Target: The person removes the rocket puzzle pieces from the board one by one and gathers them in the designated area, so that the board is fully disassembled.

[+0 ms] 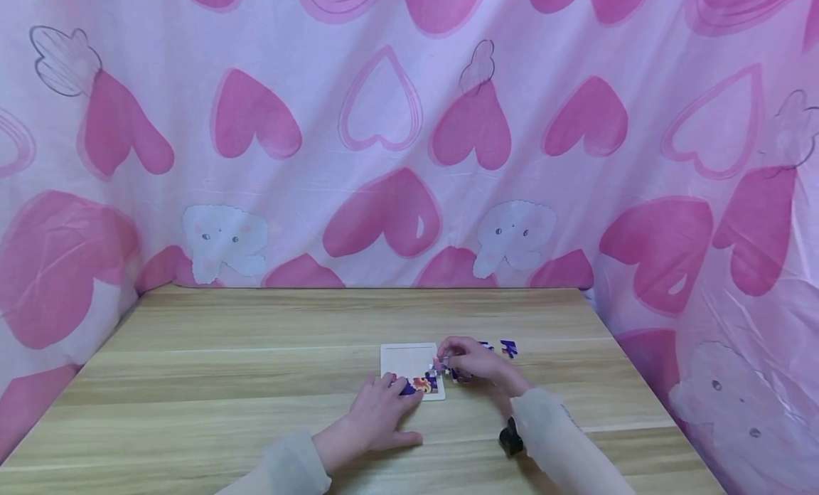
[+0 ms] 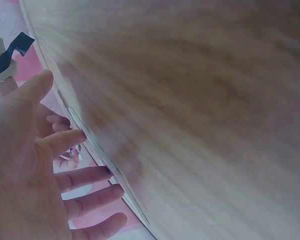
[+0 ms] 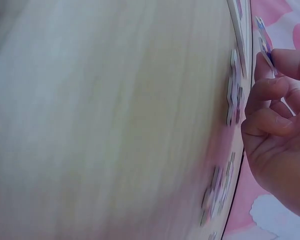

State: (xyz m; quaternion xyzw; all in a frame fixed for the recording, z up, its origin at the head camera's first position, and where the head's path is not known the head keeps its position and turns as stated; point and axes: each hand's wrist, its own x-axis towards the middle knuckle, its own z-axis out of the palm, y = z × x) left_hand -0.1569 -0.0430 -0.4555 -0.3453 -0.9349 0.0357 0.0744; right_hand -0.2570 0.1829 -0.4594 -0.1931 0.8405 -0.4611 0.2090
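Observation:
A white puzzle tray (image 1: pixel 407 358) lies on the table, with joined purple and orange jigsaw pieces (image 1: pixel 424 385) along its near edge. My left hand (image 1: pixel 374 415) rests its fingertips on the tray's lower left part; its fingers are extended and spread in the left wrist view. Over the tray's right side, my right hand (image 1: pixel 472 358) pinches a jigsaw piece (image 3: pixel 265 46) between thumb and finger. That piece is raised off the table and tilted in the right wrist view. The fingers partly cover its picture.
Loose jigsaw pieces (image 1: pixel 508 348) lie right of the tray, some of them partly hidden by my right hand. More pieces (image 3: pixel 232 95) show edge-on in the right wrist view. A black device (image 1: pixel 510 438) is at my right wrist. Heart-patterned cloth (image 1: pixel 384 217) hangs around the wooden table (image 1: pixel 256 353).

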